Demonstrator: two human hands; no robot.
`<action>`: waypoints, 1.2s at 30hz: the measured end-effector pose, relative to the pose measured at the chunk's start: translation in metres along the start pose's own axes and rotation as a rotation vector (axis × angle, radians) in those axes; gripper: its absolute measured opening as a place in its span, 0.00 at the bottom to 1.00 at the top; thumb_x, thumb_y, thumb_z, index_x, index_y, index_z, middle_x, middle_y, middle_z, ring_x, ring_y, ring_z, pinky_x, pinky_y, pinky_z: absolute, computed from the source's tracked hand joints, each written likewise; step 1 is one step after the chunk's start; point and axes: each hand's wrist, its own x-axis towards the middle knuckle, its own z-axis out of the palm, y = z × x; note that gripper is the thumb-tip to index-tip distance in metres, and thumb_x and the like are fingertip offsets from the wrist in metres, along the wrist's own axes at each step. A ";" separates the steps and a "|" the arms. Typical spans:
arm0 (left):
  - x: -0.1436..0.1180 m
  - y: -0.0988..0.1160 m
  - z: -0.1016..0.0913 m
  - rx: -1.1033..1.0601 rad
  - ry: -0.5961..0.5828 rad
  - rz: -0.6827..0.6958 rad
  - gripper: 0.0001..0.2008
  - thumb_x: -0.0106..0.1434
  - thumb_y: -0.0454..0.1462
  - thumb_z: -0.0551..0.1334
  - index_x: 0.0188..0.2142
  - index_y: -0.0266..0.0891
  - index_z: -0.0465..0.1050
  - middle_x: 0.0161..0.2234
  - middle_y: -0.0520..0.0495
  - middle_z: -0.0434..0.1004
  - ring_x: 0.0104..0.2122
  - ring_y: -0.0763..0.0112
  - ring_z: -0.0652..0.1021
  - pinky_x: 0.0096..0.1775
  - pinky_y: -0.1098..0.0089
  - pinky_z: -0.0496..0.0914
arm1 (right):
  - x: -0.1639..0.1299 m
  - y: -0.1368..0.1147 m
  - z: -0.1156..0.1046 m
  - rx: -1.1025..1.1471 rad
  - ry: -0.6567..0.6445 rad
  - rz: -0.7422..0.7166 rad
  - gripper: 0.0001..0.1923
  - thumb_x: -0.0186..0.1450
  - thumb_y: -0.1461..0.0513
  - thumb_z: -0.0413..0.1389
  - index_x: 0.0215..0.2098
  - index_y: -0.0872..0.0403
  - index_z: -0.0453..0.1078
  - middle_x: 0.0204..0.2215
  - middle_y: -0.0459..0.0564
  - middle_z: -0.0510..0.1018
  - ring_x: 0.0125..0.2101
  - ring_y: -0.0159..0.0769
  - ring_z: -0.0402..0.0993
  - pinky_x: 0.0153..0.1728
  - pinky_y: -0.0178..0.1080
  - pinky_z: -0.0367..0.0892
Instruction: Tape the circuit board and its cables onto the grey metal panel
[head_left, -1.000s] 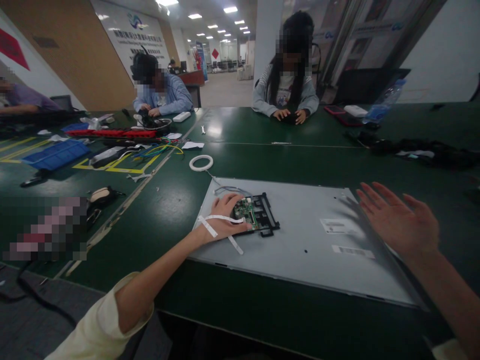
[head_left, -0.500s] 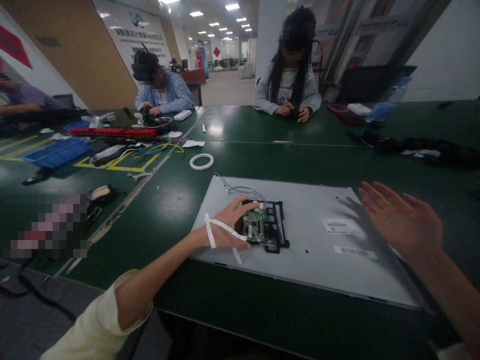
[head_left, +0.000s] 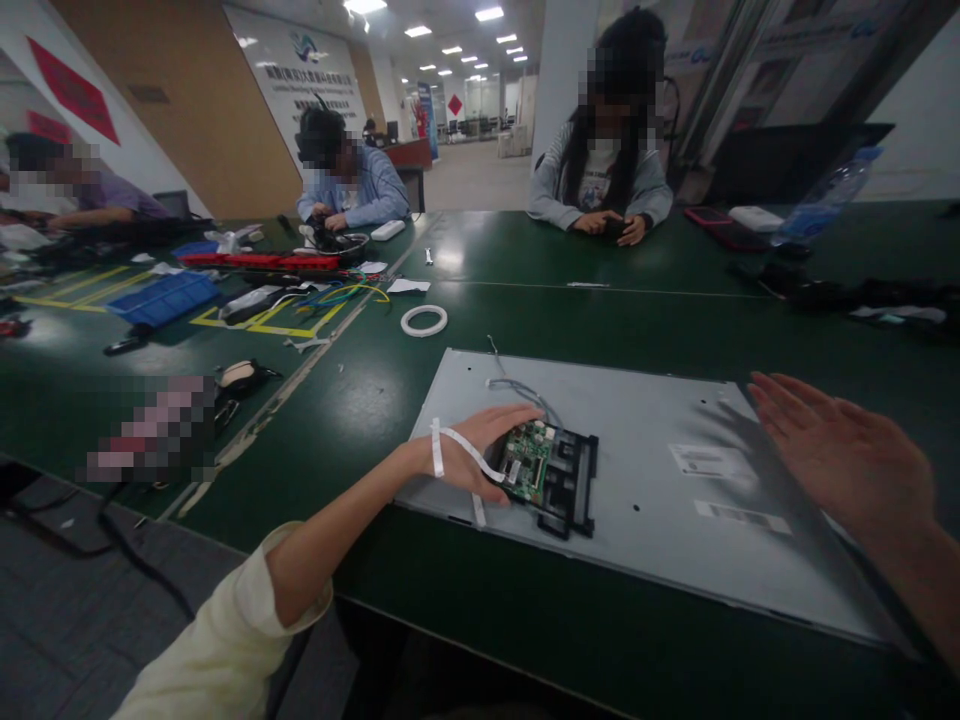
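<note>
A flat grey display panel (head_left: 630, 540) lies on the green table before me. On its left half sits a green circuit board (head_left: 534, 462) in a black plastic frame (head_left: 581, 490). My left hand (head_left: 480, 452) grips the board from the left, fingers along the far edge and thumb at the near edge. Strips of white tape (head_left: 459, 440) cling to that hand and wrist, one end hanging by the panel's near edge. Grey cables (head_left: 517, 384) lie behind the board. Held over the panel's right end, my right hand (head_left: 851, 455) is open with fingers outstretched and holds nothing.
Behind the panel lies a white tape roll (head_left: 424, 320). A blue tray (head_left: 161, 298), wires (head_left: 352, 292) and tools fill the left side. Two people sit across the table, another at far left. At right stand a water bottle (head_left: 825, 200) and dark items (head_left: 840, 300).
The view has shifted, so the scene sits further right. Under my left hand the board and frame have turned slightly on the panel, their near end shifting right. My right hand stays open.
</note>
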 end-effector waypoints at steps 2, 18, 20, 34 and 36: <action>0.001 0.001 -0.001 -0.012 -0.002 -0.005 0.51 0.37 0.39 0.71 0.60 0.46 0.50 0.61 0.41 0.51 0.59 0.50 0.56 0.58 0.51 0.50 | 0.000 0.001 0.005 -0.010 0.022 0.006 0.19 0.60 0.52 0.43 0.46 0.47 0.67 0.55 0.47 0.64 0.58 0.41 0.53 0.61 0.48 0.41; -0.002 -0.012 0.006 -0.026 0.032 0.004 0.45 0.45 0.47 0.67 0.60 0.43 0.51 0.59 0.44 0.56 0.57 0.54 0.61 0.57 0.57 0.54 | -0.006 0.021 0.020 -1.079 -0.190 -0.352 0.26 0.57 0.48 0.48 0.49 0.50 0.65 0.49 0.51 0.69 0.47 0.47 0.66 0.49 0.48 0.60; -0.003 -0.014 0.009 -0.117 0.069 0.015 0.37 0.52 0.47 0.63 0.60 0.43 0.53 0.60 0.44 0.55 0.58 0.57 0.60 0.57 0.59 0.56 | -0.004 0.026 0.020 -1.168 -0.213 -0.458 0.25 0.58 0.49 0.46 0.49 0.53 0.65 0.48 0.53 0.70 0.47 0.46 0.66 0.49 0.46 0.60; -0.005 -0.014 0.023 -0.020 0.269 -0.125 0.30 0.59 0.50 0.54 0.55 0.33 0.58 0.51 0.38 0.67 0.51 0.62 0.68 0.52 0.65 0.60 | 0.006 0.039 0.016 -1.316 -0.172 -0.526 0.28 0.55 0.51 0.46 0.48 0.59 0.66 0.46 0.62 0.70 0.45 0.52 0.66 0.46 0.49 0.60; -0.004 -0.014 0.023 0.038 0.269 -0.104 0.30 0.59 0.50 0.55 0.54 0.32 0.59 0.52 0.37 0.66 0.50 0.62 0.68 0.52 0.66 0.60 | 0.005 0.038 0.016 -1.315 -0.183 -0.520 0.28 0.56 0.51 0.46 0.48 0.58 0.65 0.46 0.61 0.71 0.45 0.51 0.67 0.46 0.49 0.61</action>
